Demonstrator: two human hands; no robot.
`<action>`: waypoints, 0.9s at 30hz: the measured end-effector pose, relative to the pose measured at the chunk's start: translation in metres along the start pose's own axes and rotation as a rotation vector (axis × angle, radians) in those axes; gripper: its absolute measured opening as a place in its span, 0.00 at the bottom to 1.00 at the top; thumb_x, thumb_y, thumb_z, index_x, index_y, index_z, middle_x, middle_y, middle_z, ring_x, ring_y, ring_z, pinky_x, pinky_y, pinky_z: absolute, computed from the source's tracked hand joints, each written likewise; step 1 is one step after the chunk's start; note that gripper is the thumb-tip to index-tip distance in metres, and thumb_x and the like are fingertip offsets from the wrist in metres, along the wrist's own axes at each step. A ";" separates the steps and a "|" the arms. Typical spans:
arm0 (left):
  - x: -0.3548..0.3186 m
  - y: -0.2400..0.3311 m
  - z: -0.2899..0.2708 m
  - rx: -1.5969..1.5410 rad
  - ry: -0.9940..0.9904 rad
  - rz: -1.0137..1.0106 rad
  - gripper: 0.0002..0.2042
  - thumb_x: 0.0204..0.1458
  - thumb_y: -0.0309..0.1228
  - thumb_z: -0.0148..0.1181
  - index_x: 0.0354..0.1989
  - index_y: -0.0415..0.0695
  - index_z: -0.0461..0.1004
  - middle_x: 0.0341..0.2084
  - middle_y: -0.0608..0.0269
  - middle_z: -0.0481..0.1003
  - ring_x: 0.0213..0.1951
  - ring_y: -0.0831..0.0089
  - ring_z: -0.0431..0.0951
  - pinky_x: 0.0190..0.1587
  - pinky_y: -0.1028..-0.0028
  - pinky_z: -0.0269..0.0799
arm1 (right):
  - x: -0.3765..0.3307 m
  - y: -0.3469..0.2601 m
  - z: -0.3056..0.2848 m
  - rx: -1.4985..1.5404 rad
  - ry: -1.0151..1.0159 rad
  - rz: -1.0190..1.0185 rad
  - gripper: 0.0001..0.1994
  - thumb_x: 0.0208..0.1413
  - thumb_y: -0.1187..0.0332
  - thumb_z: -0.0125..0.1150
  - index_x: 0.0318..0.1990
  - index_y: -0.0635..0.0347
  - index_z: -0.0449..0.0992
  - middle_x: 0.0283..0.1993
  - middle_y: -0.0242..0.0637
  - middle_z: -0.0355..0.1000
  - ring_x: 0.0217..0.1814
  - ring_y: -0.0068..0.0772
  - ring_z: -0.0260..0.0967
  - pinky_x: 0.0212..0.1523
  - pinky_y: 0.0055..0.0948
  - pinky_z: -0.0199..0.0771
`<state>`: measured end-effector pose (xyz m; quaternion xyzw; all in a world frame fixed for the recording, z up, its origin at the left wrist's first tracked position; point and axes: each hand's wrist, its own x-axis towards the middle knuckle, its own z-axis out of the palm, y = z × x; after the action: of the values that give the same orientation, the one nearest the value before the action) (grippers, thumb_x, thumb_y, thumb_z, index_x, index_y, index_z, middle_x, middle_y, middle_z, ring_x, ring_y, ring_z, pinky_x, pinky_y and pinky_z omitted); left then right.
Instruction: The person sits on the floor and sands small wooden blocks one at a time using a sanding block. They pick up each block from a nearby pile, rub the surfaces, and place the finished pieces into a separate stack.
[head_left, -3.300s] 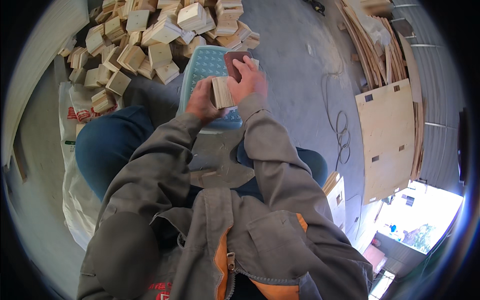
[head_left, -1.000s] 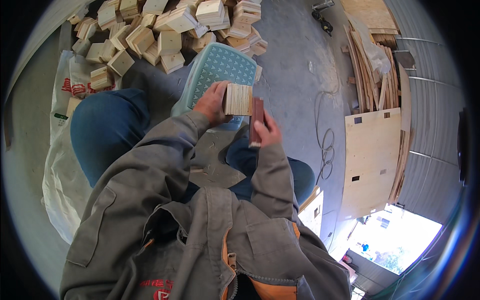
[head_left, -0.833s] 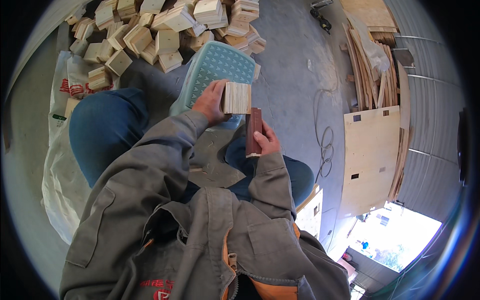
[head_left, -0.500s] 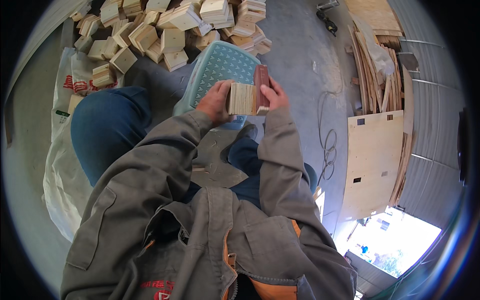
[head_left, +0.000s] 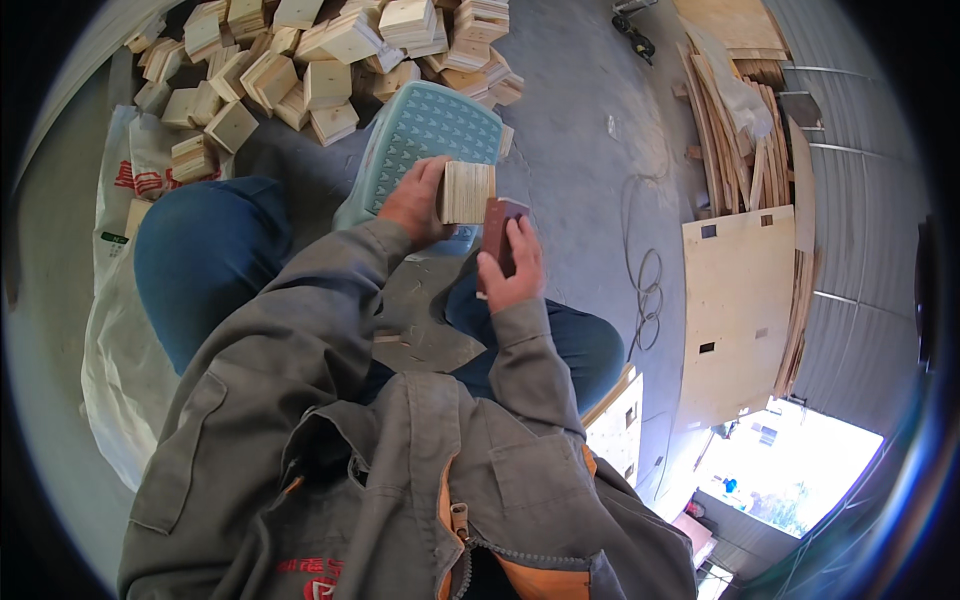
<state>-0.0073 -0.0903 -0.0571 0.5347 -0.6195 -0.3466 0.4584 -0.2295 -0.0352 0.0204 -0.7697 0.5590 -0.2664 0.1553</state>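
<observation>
My left hand [head_left: 413, 208] is closed around the left side of a stack of square plywood pieces [head_left: 468, 193], whose layered edges face up. The stack is held over the near part of a pale blue-green plastic stool [head_left: 432, 125] with a patterned top. My right hand [head_left: 518, 262] grips a reddish-brown block [head_left: 495, 240], which looks like a sanding block. That block stands tilted at the near right corner of the stack. Whether the two touch there, I cannot tell.
A heap of plywood blocks [head_left: 325, 85] lies beyond the stool. White plastic sacking [head_left: 115, 340] spreads on the left beside my knee. A cable [head_left: 648, 290] lies coiled on the floor at right, near leaning plywood sheets [head_left: 740, 300].
My right hand has drawn the reddish-brown block toward me, from the stack's right side to its near corner. My left hand still holds the stack. The view has shifted slightly.
</observation>
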 end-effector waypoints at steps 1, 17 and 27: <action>-0.001 0.000 0.001 0.004 -0.004 -0.008 0.49 0.37 0.30 0.82 0.72 0.47 0.60 0.65 0.46 0.67 0.66 0.42 0.70 0.68 0.56 0.72 | -0.010 -0.005 0.001 -0.041 0.013 -0.026 0.37 0.53 0.64 0.74 0.72 0.59 0.71 0.79 0.55 0.61 0.77 0.59 0.64 0.73 0.51 0.66; 0.006 0.008 -0.002 -0.030 -0.032 -0.063 0.50 0.34 0.32 0.84 0.71 0.48 0.62 0.65 0.48 0.67 0.66 0.44 0.71 0.68 0.56 0.73 | 0.141 -0.023 0.032 -0.285 -0.080 0.072 0.31 0.56 0.65 0.63 0.71 0.54 0.75 0.79 0.47 0.64 0.70 0.58 0.68 0.73 0.48 0.66; 0.003 -0.002 0.004 -0.007 0.004 -0.002 0.49 0.35 0.32 0.84 0.70 0.46 0.62 0.66 0.47 0.67 0.66 0.44 0.71 0.68 0.56 0.72 | 0.020 -0.032 0.015 -0.269 -0.040 -0.102 0.34 0.54 0.65 0.70 0.72 0.54 0.73 0.80 0.46 0.62 0.67 0.58 0.66 0.69 0.53 0.67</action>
<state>-0.0108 -0.0935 -0.0596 0.5342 -0.6170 -0.3482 0.4612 -0.1908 -0.0449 0.0301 -0.8162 0.5465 -0.1814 0.0482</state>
